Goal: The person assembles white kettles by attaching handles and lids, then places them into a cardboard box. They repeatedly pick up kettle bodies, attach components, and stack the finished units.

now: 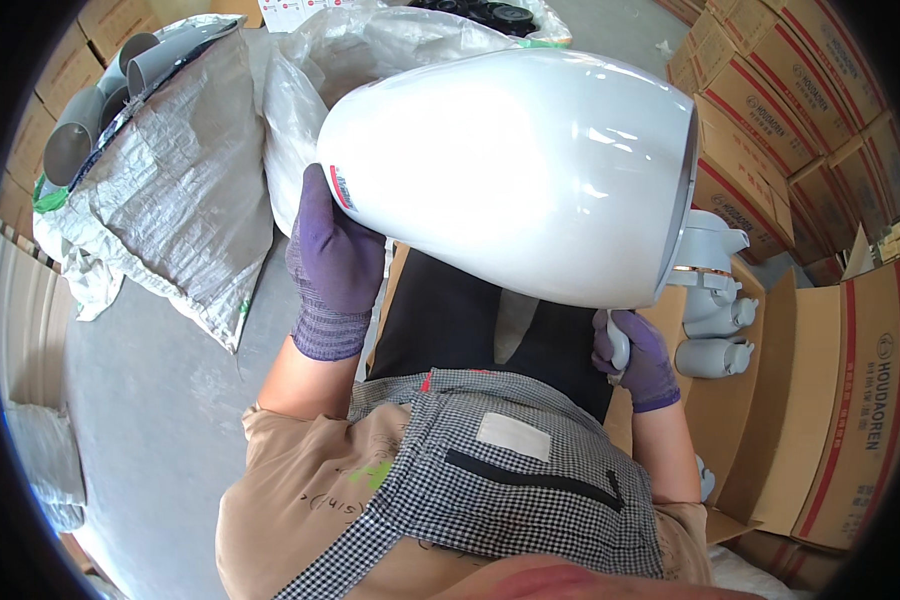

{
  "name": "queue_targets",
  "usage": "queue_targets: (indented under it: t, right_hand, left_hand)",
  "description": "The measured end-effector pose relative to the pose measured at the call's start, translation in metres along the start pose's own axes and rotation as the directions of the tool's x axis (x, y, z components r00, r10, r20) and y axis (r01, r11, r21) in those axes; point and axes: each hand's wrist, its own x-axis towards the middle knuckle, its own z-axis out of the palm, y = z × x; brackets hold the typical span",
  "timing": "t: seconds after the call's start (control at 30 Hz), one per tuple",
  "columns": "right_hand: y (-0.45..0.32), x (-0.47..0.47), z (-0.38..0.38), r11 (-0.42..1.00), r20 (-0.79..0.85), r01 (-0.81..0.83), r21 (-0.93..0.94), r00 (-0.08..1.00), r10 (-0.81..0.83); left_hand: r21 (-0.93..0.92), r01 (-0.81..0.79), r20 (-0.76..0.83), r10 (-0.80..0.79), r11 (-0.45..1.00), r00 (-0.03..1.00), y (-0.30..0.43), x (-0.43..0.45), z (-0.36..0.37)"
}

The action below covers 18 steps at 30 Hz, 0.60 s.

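Note:
A large glossy white tapered vessel body (510,180), probably a vacuum jug shell, lies sideways close to the camera. Its narrower end is at left and its rimmed wide end at right. My left hand (340,255), in a purple work glove, holds the narrow end beside a small printed label (341,187). In the same kind of glove, my right hand (643,356) grips a pale curved handle (618,341) just below the wide end. Whether the handle joins the shell cannot be told. The shell hides part of my lap and whatever lies behind it.
At left, a white woven sack (172,180) holds several grey tubular shells (71,146). A clear plastic bag (292,127) sits behind the shell, with black round parts (495,15) beyond. An open carton (780,405) at right contains grey jugs (709,358); stacked cartons (780,97) rise behind.

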Motion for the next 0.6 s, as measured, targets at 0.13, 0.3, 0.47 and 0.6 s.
queue_targets:
  t: [0.13,0.3,0.47,0.6]
  right_hand:
    - [-0.002,0.005,0.007,0.999,0.034,0.007,-0.049,0.999,-0.006]
    - [0.001,0.009,0.005,0.999,0.057,-0.026,-0.028,0.998,0.028]
    - [0.003,0.010,0.009,0.999,0.070,-0.052,-0.014,0.996,0.053]
    - [0.003,0.017,0.017,1.000,0.093,-0.023,-0.020,0.995,0.024]
  left_hand:
    - [-0.215,0.075,0.007,-0.075,0.974,0.997,-0.001,0.001,-0.005]
    - [0.082,0.014,-0.058,-0.010,0.997,0.998,-0.009,-0.003,-0.009]
    - [-0.309,0.223,-0.046,-0.248,0.925,0.968,-0.028,-0.017,-0.010]
    - [-0.768,0.278,0.044,-0.385,0.577,0.922,-0.026,-0.006,-0.005]
